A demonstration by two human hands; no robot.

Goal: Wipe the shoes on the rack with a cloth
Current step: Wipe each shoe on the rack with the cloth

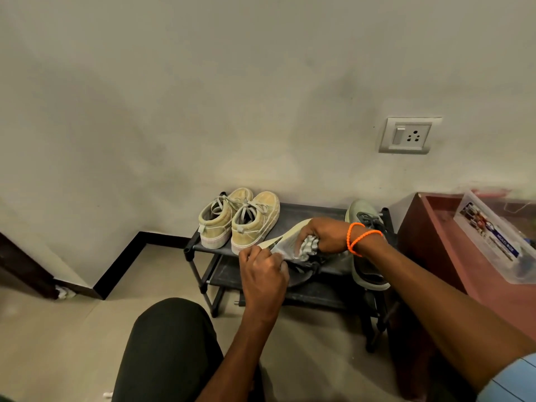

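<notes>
A low black shoe rack [313,211] stands against the wall. A pair of tan lace-up sneakers [237,220] sits on its top shelf at the left. My left hand [262,272] grips a pale grey-green sneaker [285,242], held tilted over the rack's front edge. My right hand [322,235], with orange bands at the wrist, holds a bunched grey cloth [309,246] pressed against that shoe. Its mate [367,256] rests on the top shelf at the right, partly hidden by my right forearm.
A reddish-brown cabinet [429,227] stands right of the rack with a clear plastic box [493,236] on it. A wall socket [406,135] is above. My dark-trousered knee [171,349] is in front. Black skirting runs along the floor at left.
</notes>
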